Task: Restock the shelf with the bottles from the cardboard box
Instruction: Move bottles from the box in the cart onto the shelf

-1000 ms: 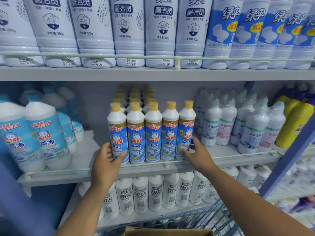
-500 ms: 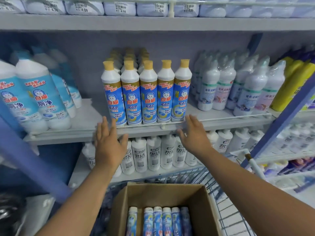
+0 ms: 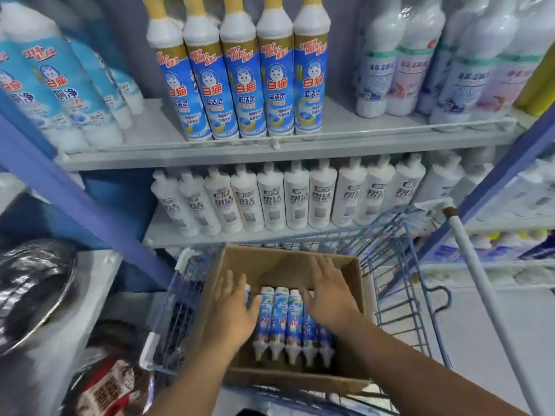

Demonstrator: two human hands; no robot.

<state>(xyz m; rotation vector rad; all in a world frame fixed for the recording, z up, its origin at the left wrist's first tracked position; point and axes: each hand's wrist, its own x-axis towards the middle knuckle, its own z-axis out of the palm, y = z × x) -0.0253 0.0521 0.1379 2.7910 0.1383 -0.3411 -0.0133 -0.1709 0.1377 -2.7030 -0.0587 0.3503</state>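
The bottles (image 3: 285, 322) you need lie on their sides in a row at the bottom of the cardboard box (image 3: 288, 265), with their caps pointing toward you. They are blue and white. The box sits inside a blue wire cart (image 3: 399, 235). Both your hands are down in the box with flat, spread fingers, holding nothing. Your left hand (image 3: 232, 307) is over the bottles on the left side. Your right hand (image 3: 327, 291) is over the bottles on the right side. You cannot tell if your hands touch the bottles. Above the cart is the shelf (image 3: 270, 145). Five of the same blue and white bottles with yellow caps (image 3: 243, 76) stand there in a row at the front edge. Below them stands a row of white bottles (image 3: 270, 199).
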